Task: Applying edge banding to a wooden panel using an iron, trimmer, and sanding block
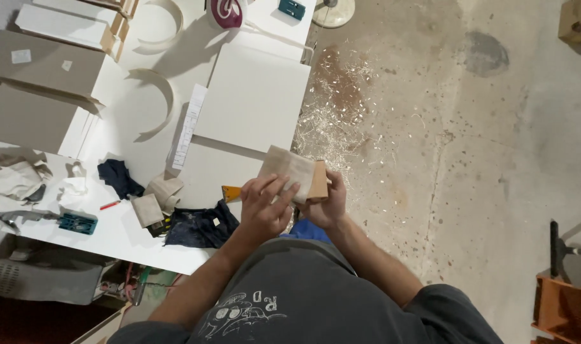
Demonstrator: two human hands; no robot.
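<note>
A sheet of beige sandpaper (289, 167) is wrapped over a small wooden block (319, 181), held in front of my chest above the workbench's right edge. My left hand (265, 205) presses its fingers onto the near side of the paper. On the block's right side my right hand (328, 202) grips it, thumb over its end. Both hands are closed on the same bundle.
The white workbench (112, 239) carries a large white panel (252, 95), curved white strips (163, 102), grey boards (42, 64), dark cloths (198, 226), rags, a red pencil (110, 204) and a teal tool (77, 223). Wood shavings (332, 121) litter the concrete floor. An orange frame (561, 306) stands at the right.
</note>
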